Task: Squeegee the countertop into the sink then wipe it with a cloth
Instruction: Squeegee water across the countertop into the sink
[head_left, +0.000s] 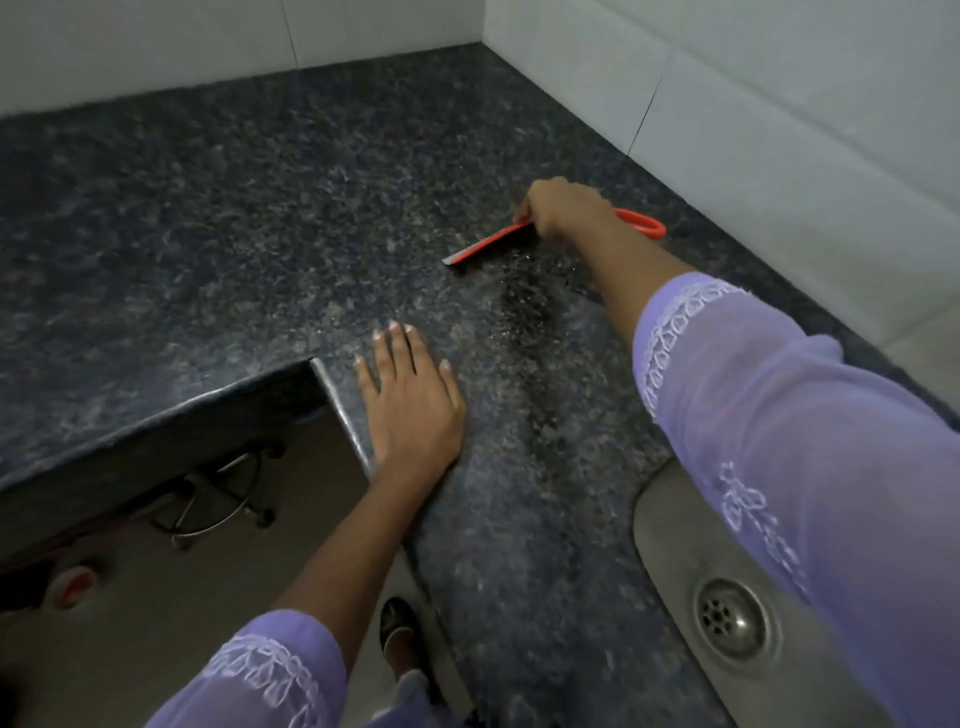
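A right hand (563, 210) closes in a fist around the handle of a red squeegee (491, 244) right of centre in the frame, its blade edge set down on the dark speckled countertop (208, 208) and angled toward the lower left. The handle's red loop sticks out behind the fist toward the right. A left hand (413, 400) lies flat and spread at centre frame, palm down on the counter just beside the inner corner of its edge, holding nothing.

A darker wet streak (530, 322) (its margins blurred) runs on the stone from just below the blade down toward the lower part of the frame, passing between the two hands. Both arms wear lilac sleeves (779, 415) with white embroidery; the right one crosses over the steel sink (670, 519) at lower right, where the round drain (735, 618) shows beside the sleeve.

White wall tiles (779, 104) back the counter along the top and right of the frame. Below the counter at lower left stand a metal stool frame (218, 493) and, on the floor, a sandalled foot (400, 639).
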